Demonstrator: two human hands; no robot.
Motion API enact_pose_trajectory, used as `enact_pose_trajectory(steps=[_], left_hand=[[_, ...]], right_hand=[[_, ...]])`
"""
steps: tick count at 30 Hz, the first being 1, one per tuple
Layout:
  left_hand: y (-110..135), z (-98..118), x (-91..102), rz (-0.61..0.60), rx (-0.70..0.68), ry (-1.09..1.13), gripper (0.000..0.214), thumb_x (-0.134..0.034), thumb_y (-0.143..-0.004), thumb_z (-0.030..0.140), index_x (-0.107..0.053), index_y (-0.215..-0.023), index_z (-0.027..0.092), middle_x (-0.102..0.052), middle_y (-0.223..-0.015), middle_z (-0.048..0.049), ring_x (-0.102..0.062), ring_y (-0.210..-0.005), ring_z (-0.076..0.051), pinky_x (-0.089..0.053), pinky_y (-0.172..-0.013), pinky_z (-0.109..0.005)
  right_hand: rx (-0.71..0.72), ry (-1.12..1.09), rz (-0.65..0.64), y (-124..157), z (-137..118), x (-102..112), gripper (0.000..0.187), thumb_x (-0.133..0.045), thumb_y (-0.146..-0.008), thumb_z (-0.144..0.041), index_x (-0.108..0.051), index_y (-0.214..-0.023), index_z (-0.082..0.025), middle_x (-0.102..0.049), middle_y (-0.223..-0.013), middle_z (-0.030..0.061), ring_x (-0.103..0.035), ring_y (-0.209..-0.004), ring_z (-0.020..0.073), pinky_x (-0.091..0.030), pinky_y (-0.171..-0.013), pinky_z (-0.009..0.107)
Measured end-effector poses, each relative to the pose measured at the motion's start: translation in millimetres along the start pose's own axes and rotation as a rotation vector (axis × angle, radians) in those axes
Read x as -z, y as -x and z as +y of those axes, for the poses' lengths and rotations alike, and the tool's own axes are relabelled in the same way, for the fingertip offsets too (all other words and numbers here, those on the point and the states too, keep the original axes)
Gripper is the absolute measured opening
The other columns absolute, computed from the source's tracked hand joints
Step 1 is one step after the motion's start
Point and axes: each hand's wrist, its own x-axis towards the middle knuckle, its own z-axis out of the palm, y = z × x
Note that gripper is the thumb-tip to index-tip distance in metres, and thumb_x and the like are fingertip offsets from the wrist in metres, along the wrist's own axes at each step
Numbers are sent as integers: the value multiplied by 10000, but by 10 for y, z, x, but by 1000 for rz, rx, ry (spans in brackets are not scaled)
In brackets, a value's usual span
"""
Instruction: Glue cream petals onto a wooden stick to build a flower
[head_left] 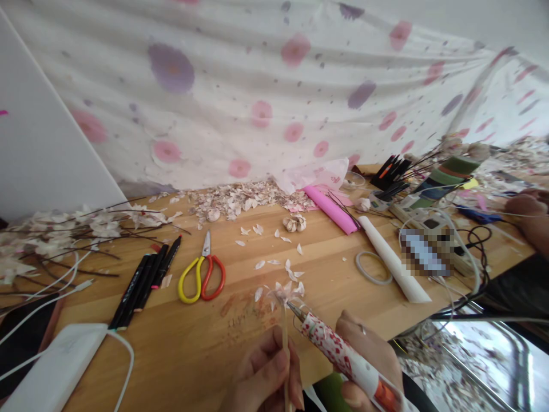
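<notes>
My left hand (266, 372) pinches a thin pale stick (286, 343), held roughly upright near the table's front edge. Whitish petals (285, 293) form a small flower at the stick's top end. In my right hand (373, 349) is a hot glue gun (332, 343) with a white and red patterned body, its metal tip touching or very near the flower's base. Loose petals (294, 272) lie on the wood just beyond. Scissors (201, 274) with one yellow and one red handle rest left of the flower. My right fingers partly cover the glue gun's body.
Black markers (146, 280), a white power bank (58, 366) and petalled branches (86, 234) are at left. A petal heap (240, 200) lies at the back. Pink roll (330, 209), white roll (394, 260), tape ring (373, 268) and power strip (433, 223) stand right. Another person's hand (529, 206) shows far right.
</notes>
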Motion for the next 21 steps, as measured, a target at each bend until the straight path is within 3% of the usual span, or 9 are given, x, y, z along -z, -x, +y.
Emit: enact_pose_trajectory(steps=[7,13,19,21], left_hand=[[20,57,-11,27,53,-10,164,-792,-806,351,-757,-839,195,-687,-594,4,-338,-344,2,-241,-320,-84],[11,43,6,42,40,14,162,-821,-775,345,-766,-816,197,-694,-570,-10,-508,-445,-34,-390,-432,-80],[0,26,35,-12,-10,29,138,-806,-796,332,-781,-835,202,-724,-577,-17,-551,-432,-34,-379,-410,-78],[7,53,16,22,8,24,141,-823,-775,333,-781,-818,206,-729,-567,-22,-590,-460,-49,-389,-424,-77]], right_hand=[[-5,29,17,-17,-26,6,644,-401,-874,-803,-376,-630,-208,-390,-563,-37,-360,-495,124,-241,-508,281],[-56,-7,-61,22,24,9,649,-389,-849,-834,-408,-659,-214,-419,-605,-24,-386,-539,143,-243,-539,291],[-39,-63,10,16,-3,-63,611,-395,-871,-801,-427,-693,-217,-366,-621,-35,-383,-553,151,-199,-547,295],[-41,-65,22,3,-15,-85,560,-403,-929,-715,-417,-678,-214,-350,-620,-37,-363,-540,148,-191,-537,296]])
